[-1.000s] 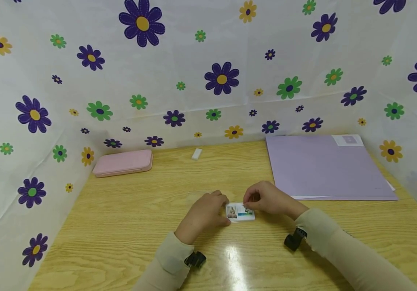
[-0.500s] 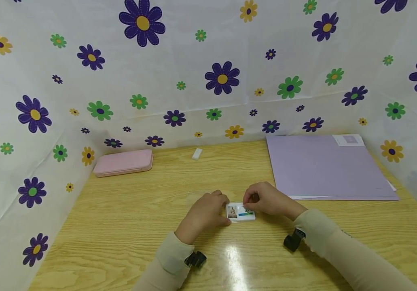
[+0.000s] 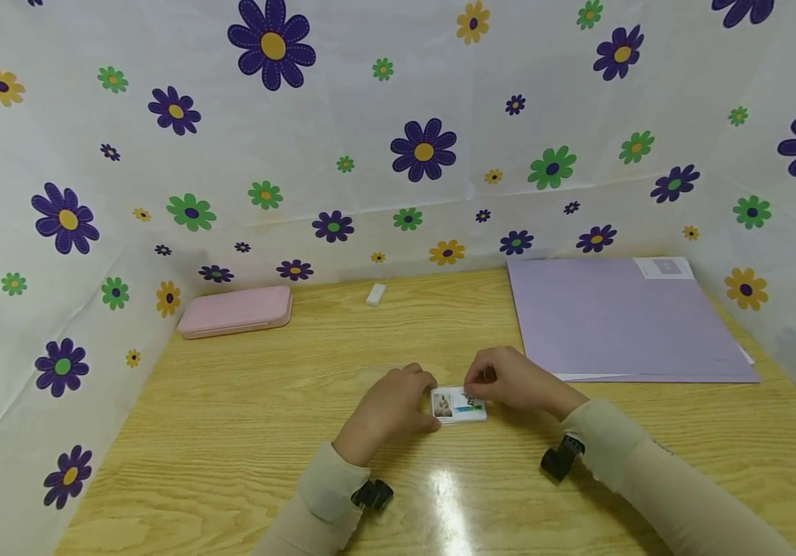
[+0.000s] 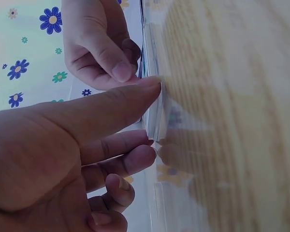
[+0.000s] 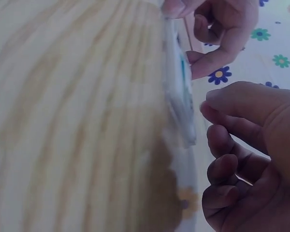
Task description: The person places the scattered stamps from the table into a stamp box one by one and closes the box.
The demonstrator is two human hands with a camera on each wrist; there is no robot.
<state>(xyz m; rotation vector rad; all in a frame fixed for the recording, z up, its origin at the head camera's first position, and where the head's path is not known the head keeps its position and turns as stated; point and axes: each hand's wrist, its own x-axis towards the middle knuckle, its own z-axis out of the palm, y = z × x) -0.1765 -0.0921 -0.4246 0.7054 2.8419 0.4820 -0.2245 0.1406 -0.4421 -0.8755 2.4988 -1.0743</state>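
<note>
A small white stack of cards, its top one printed with a photo and a blue-green stripe, lies on the table between both hands. My left hand pinches its left end, thumb at the near edge and fingers at the far edge. The left wrist view shows the stack edge-on beside that thumb. Over the stack's far right corner, my right hand curls with thumb and forefinger tips together. In the right wrist view these fingertips are just off the printed face; nothing can be made out between them.
A faint clear flat piece lies beyond my left hand. Further back are a pink pencil case and a small white block. A large purple folder lies at the back right. Flower-printed cloth walls the table.
Both hands stay in place on and over the stack of cards. Only a slight shift of the glare on the top card's stripe shows.
</note>
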